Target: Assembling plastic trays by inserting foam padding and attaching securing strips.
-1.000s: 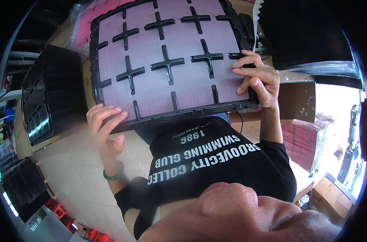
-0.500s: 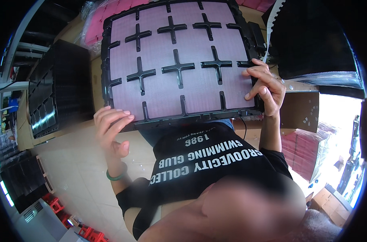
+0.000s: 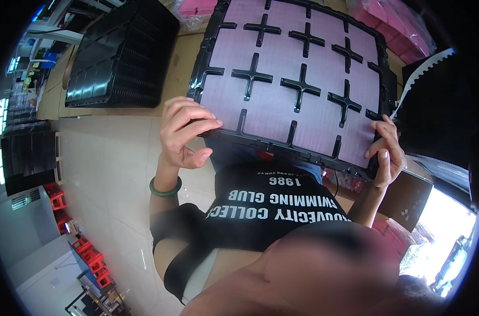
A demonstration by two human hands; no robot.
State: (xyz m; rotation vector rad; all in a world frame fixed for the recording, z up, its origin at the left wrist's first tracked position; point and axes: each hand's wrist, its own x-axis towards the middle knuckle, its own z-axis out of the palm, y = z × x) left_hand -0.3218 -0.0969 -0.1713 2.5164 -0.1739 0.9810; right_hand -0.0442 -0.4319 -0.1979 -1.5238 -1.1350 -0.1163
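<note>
A large black plastic tray (image 3: 274,146) lies before me, tilted in the view. Cross-shaped black dividers split it into several pockets, each showing a flat pink-purple surface (image 3: 271,105). At its near left corner, my left hand (image 3: 182,131) has its fingers bent over the rim, the thumb standing off below. On the near right corner rests my right hand (image 3: 389,152), fingers curled over the edge and thumb out to the side. What lies under the tray is hidden.
To the left, a tall stack of black trays (image 3: 126,58) stands on a brown tabletop (image 3: 184,66). Pink pieces in clear plastic (image 3: 395,29) lie beyond the tray. A dark bulky shape with a toothed white strip (image 3: 421,73) is at right. Red stools (image 3: 92,258) stand lower left.
The view has swung left, so the tray, hands and black stack appear farther right and turned clockwise. Both hands keep their places on the tray's near corners.
</note>
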